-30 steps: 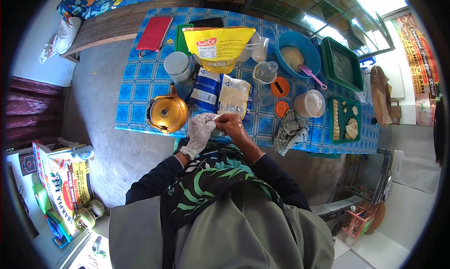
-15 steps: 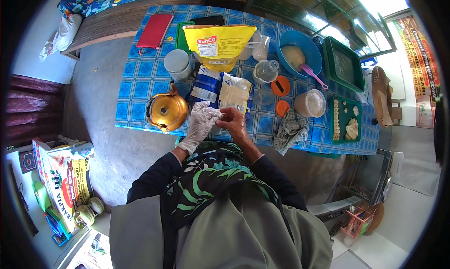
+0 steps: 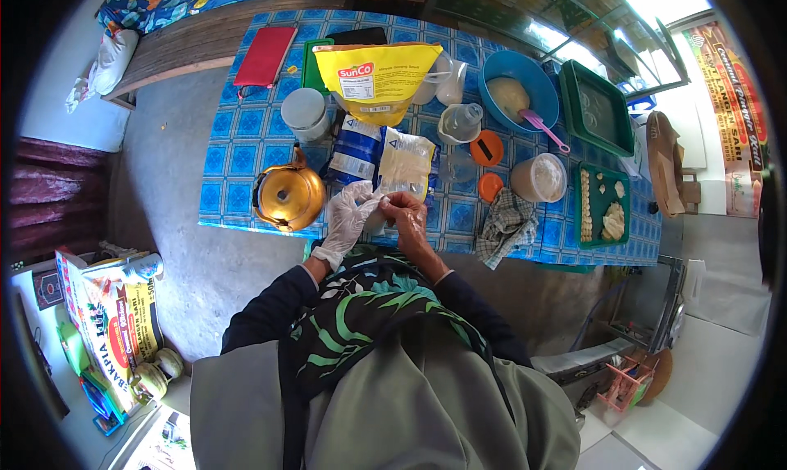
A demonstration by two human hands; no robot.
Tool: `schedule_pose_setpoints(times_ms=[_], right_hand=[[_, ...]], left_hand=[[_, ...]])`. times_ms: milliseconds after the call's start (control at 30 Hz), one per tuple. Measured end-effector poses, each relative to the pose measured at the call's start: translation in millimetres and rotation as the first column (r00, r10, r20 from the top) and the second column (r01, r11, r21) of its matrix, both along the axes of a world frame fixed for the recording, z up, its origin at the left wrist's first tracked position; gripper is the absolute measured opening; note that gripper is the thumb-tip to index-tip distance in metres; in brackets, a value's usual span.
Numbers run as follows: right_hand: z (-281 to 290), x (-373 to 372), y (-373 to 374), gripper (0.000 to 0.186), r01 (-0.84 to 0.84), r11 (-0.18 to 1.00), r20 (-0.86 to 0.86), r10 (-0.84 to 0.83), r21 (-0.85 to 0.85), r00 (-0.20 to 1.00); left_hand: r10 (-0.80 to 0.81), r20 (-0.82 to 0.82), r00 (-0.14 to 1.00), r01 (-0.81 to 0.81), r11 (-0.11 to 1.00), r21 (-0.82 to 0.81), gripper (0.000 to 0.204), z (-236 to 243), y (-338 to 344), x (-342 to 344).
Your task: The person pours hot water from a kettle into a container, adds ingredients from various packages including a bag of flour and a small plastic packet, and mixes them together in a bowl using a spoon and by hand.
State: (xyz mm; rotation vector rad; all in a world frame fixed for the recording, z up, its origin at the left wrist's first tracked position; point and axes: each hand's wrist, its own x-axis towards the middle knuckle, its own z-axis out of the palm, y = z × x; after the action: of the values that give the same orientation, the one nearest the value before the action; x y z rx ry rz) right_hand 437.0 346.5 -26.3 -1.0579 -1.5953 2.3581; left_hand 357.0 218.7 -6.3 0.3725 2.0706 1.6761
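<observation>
A thin, whitish translucent glove covers my left hand [image 3: 346, 216], while my right hand [image 3: 408, 217] is bare. Both are raised at the table's near edge, fingertips pinched together at one spot. Between them hangs a small pale, see-through piece of thin plastic [image 3: 376, 221], mostly hidden by the fingers; its exact kind is unclear. To the left of my gloved hand stands a golden kettle [image 3: 288, 196]. Just beyond my hands lie a blue-and-white packet [image 3: 356, 152] and a cream-coloured packet [image 3: 407, 160].
A yellow pouch [image 3: 377, 81] and a lidded jar [image 3: 305, 114] stand farther back. Rightward are a blue bowl [image 3: 537, 64] holding dough and a pink spatula, a white tub [image 3: 539, 178], a checked cloth [image 3: 506, 228], and a green tray [image 3: 585, 232] with dough pieces.
My hands have shifted slightly and the fingers have turned a little, still pinched together at the same spot. The whole view has moved a few pixels; the table things stay put.
</observation>
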Motion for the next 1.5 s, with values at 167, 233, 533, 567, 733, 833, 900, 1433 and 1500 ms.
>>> schedule_pose_setpoints(times_ms=[167, 233, 533, 567, 733, 833, 900, 1433, 1500], right_hand=[[-0.1, -2.5, -7.7, 0.010, -0.007, 0.977, -0.142, 0.038, 0.213, 0.989], [9.3, -5.3, -7.5, 0.010, -0.028, 0.881, -0.179, 0.127, 0.473, 0.976], [15.5, 0.2, -0.9, 0.010, -0.104, 0.629, -0.124, 0.307, 0.771, 0.944], [16.2, 0.2, -2.3, 0.009, -0.111, 0.721, -0.115, 0.257, 0.684, 0.959], [13.6, 4.3, 4.9, 0.009, -0.200, 0.895, -0.195, 0.296, 0.399, 0.935], [17.4, 7.7, 13.8, 0.009, -0.267, 0.851, -0.183, 0.381, 0.452, 0.906], [17.8, 7.0, 22.7, 0.009, -0.291, 0.806, -0.170, 0.429, 0.515, 0.887], [15.7, -0.2, 10.4, 0.011, -0.005, 0.616, -0.247, 0.324, 0.788, 0.913], [13.4, 0.1, 7.7, 0.009, -0.056, 0.738, -0.216, 0.268, 0.673, 0.939]], left_hand=[[0.000, 0.000, 1.000, 0.000, 0.996, 0.086, 0.015, -16.9, -3.5, -1.3], [0.002, -0.028, 1.000, 0.001, 0.993, 0.115, 0.015, -22.9, -4.8, -1.1], [0.034, 0.165, 0.986, -0.059, 0.987, 0.147, 0.024, -17.2, -1.8, -0.3], [0.042, 0.068, 0.997, -0.049, 0.993, 0.108, 0.027, -12.2, 0.1, -0.5], [-0.009, -0.157, 0.988, 0.010, 1.000, 0.005, 0.049, 6.2, 3.7, -5.5], [-0.036, -0.211, 0.977, 0.035, 0.999, -0.010, 0.060, 5.6, 3.4, -6.0], [-0.077, -0.311, 0.947, 0.073, 0.997, -0.027, 0.061, 4.7, 4.0, -7.2], [-0.383, -0.667, 0.639, 0.209, 0.921, -0.329, 0.066, 2.5, 2.4, -13.7], [-0.358, -0.721, 0.593, 0.154, 0.930, -0.335, 0.069, -3.1, 1.9, -12.5]])
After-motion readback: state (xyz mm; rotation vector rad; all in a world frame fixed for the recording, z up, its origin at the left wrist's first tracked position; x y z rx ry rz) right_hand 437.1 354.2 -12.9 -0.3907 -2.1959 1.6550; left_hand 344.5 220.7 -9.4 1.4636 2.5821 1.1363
